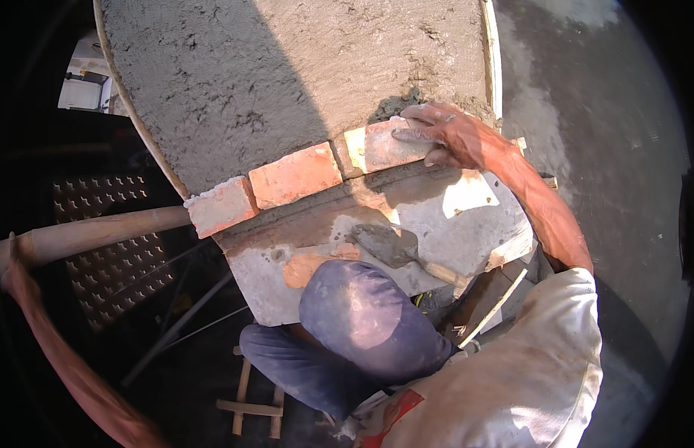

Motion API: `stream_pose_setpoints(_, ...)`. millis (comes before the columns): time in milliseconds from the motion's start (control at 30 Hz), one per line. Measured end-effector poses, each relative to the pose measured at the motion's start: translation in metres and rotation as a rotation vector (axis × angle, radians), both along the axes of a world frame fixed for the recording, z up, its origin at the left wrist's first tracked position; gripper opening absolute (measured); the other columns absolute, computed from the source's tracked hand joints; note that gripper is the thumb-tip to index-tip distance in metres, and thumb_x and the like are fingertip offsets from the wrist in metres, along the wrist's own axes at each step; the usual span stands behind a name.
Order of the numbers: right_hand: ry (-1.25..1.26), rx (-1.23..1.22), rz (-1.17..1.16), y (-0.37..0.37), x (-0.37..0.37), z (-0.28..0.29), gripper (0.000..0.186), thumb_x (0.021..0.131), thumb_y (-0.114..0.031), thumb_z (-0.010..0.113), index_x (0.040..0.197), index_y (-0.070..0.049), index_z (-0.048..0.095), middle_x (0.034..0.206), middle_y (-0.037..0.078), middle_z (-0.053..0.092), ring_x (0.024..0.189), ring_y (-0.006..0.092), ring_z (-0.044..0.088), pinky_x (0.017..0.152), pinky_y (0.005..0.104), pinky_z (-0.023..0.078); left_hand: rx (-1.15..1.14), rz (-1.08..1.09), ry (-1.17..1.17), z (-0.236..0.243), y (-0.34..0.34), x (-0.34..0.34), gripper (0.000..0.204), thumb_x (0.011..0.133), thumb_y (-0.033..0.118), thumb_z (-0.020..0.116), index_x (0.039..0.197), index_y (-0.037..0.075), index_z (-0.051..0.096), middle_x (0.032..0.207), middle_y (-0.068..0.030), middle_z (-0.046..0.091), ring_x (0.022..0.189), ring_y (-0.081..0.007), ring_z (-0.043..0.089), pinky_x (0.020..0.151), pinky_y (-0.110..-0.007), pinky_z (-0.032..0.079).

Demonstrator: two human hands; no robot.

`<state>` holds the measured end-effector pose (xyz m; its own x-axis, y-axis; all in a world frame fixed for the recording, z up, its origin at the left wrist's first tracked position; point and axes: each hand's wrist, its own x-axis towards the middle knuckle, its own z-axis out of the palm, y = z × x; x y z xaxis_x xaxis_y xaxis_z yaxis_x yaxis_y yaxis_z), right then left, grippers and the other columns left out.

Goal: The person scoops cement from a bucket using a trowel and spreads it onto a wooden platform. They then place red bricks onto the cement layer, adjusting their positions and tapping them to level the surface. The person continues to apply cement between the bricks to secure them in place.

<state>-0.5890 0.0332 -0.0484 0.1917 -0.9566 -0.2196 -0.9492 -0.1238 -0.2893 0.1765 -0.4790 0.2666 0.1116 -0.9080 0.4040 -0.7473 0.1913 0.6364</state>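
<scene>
A row of orange-red bricks runs along the near edge of a bed of wet grey mortar [205,82]. My right hand [444,134] grips the right-hand brick [380,145], with fingers over its far side and thumb toward me. A gap parts that brick from the middle brick [296,176]; the left brick [221,207] touches the middle one. Far to the left, my left hand [18,272] is closed round a thick wooden pole [108,233], some fingers hidden. A trowel [392,246], its blade coated in mortar, lies on a grey board [265,295] before my knees.
Thin strips edge the mortar at left [126,97] and right [493,60]. Below the pole is a perforated metal panel [119,276] beside dark bars. A small wooden frame [250,407] shows low down at left. Grey ground [601,149] lies far below at right.
</scene>
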Motion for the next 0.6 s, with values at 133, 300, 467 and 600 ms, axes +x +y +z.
stream_pose_setpoints(133, 0.054, 0.001, -0.004, 0.002, 0.001, -0.004, 0.074, 0.087, -0.029, 0.08, 0.156, -0.036, 0.053, 0.167, 0.002, 0.042, 0.149, 0.0317, 0.045, 0.127, 0.0445, 0.041, 0.011, 0.024, -0.038, 0.0, 0.008, 0.001, 0.056, 0.092, 0.03, 0.081, 0.13, -0.009, 0.065, 0.128, -0.0143, 0.066, 0.113, -0.0209, 0.063, 0.105, -0.038, 0.05)
stream_pose_setpoints(300, 0.054, -0.016, 0.013, 0.001, -0.001, -0.003, 0.071, 0.09, -0.028, 0.078, 0.156, -0.036, 0.053, 0.168, 0.001, 0.041, 0.149, 0.0319, 0.044, 0.127, 0.0452, 0.04, 0.018, 0.054, -0.067, -0.005, 0.015, -0.003, 0.056, 0.095, 0.031, 0.078, 0.134, -0.006, 0.064, 0.132, -0.0139, 0.064, 0.118, -0.0212, 0.061, 0.108, -0.038, 0.046)
stream_pose_setpoints(467, -0.175, -0.025, -0.097, 0.003, -0.002, 0.01, 0.061, 0.09, -0.03, 0.076, 0.15, -0.029, 0.062, 0.166, 0.001, 0.045, 0.147, 0.0321, 0.046, 0.125, 0.0458, 0.042, 0.025, 0.06, -0.083, -0.009, 0.015, -0.01, 0.055, 0.097, 0.033, 0.074, 0.137, -0.004, 0.063, 0.137, -0.0136, 0.062, 0.124, -0.0216, 0.058, 0.112, -0.038, 0.043)
stream_pose_setpoints(600, -0.15, -0.033, -0.155, 0.005, 0.009, 0.014, 0.053, 0.091, -0.032, 0.074, 0.143, -0.024, 0.068, 0.163, -0.003, 0.048, 0.147, 0.0299, 0.047, 0.124, 0.0465, 0.041, 0.022, 0.061, -0.11, -0.009, 0.019, -0.021, 0.055, 0.099, 0.034, 0.071, 0.14, -0.002, 0.062, 0.141, -0.0133, 0.061, 0.128, -0.0219, 0.056, 0.114, -0.038, 0.04)
